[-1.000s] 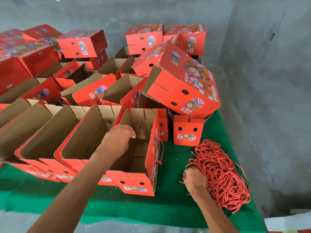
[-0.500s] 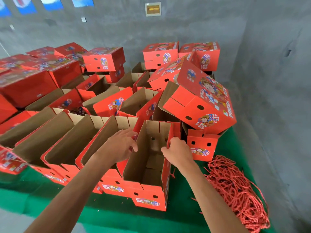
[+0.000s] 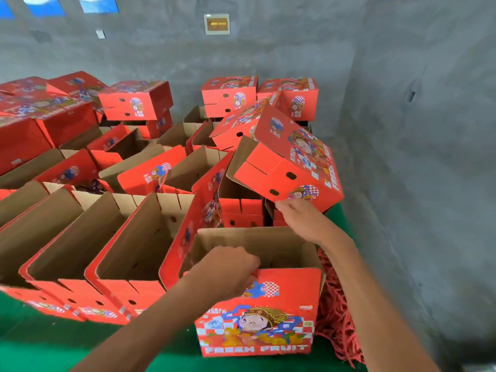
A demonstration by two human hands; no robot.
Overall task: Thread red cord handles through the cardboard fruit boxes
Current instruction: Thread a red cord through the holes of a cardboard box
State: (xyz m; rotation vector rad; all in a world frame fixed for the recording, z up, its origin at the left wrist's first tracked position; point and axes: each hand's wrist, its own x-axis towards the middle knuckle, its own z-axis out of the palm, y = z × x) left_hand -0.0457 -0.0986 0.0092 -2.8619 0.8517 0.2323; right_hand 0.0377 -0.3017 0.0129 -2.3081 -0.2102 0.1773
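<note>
Gripping the open box's [image 3: 257, 312] near wall, left hand [image 3: 228, 272].

Even, bright light; slight blur, wide-angle bending.

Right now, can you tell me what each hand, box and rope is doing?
Left hand: grips the near rim of the front box.
Right hand: reaches toward the tilted box, fingers fairly straight.
Front box: upright, top open.
Tilted box: tipped, leaning on other boxes.
Red cords: loose heap beside the front box.
</note>
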